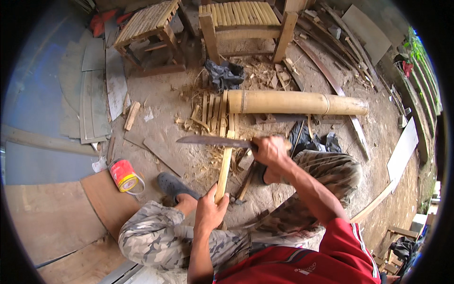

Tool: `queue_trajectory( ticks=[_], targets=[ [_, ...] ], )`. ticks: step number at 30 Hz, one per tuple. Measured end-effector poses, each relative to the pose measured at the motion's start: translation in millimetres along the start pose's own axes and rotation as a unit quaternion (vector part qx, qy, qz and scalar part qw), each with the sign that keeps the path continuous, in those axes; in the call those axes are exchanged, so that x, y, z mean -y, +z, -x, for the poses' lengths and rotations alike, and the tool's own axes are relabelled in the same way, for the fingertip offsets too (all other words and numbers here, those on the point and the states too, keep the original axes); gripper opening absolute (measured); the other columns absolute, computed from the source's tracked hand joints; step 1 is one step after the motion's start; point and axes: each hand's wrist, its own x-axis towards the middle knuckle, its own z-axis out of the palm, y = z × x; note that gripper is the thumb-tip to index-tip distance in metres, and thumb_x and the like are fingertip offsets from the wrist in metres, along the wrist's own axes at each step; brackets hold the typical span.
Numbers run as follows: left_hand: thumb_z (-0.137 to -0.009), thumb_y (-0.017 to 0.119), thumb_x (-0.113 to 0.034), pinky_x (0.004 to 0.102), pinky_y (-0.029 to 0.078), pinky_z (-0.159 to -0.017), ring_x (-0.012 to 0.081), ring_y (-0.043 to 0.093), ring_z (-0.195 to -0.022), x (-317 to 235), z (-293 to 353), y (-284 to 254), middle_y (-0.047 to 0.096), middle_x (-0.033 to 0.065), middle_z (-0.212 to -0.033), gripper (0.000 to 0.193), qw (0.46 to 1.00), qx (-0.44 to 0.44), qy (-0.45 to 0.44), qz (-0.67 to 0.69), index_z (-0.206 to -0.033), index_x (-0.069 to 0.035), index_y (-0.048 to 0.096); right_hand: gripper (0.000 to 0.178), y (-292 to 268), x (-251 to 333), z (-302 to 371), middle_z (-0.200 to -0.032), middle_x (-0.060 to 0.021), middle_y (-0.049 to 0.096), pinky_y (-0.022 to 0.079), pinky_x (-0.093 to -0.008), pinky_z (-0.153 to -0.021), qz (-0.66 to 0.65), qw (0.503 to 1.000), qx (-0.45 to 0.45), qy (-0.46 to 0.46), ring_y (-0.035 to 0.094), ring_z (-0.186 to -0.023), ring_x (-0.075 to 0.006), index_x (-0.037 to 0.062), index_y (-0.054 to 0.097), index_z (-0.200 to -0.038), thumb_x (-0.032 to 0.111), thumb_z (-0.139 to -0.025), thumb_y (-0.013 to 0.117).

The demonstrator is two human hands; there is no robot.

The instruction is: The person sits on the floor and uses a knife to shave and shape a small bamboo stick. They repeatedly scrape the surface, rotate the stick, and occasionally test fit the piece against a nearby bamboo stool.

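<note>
My left hand (211,211) is closed around the lower end of a pale split bamboo strip (223,171), which slants up and away from me between my knees. In my right hand (271,152) is the handle of a machete (208,140). Its long dark blade points left and crosses the strip near the far end, seeming to touch it. Beyond the blade, several split bamboo strips (215,110) lie side by side, by the left end of a thick bamboo pole (288,102). Curled shavings (216,152) are scattered beneath the blade.
Two bamboo-slatted stools (146,26) (241,14) stand at the back. A black plastic bag (224,75) lies before them. At left is a red and yellow can (124,174); wood scraps (350,47) are heaped at far right. My sandalled foot (175,187) rests near the shavings.
</note>
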Motion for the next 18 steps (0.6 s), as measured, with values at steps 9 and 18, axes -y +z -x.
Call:
queue_trajectory(
  ticks=[9,18],
  targets=[
    [-0.093,0.062,-0.01,0.0248,0.035,-0.046,0.0031,0.042,-0.053,10.9,0.3,5.9,0.049,-0.0046,-0.061,0.021,0.996,0.009,-0.022,0.083,-0.11,0.002,0.062,0.02,-11.1,17.9,3.2,-0.076,-0.0092,0.071,0.053,-0.0412,-0.052,0.022,0.992,0.122,0.019,0.066,-0.057,-0.0244,0.0151,0.071,-0.093,0.032,-0.09,0.061],
    [-0.091,0.064,-0.011,0.0248,0.034,-0.043,0.0031,0.042,-0.05,12.8,6.9,0.0,0.048,-0.0036,-0.059,0.026,0.992,0.003,-0.037,0.121,-0.114,0.001,0.063,0.02,10.6,8.2,11.7,-0.058,-0.0029,0.059,0.046,-0.039,-0.043,0.006,0.989,-0.006,-0.148,0.051,-0.044,-0.0175,0.0168,0.07,-0.093,0.03,-0.096,0.055]
  ],
)
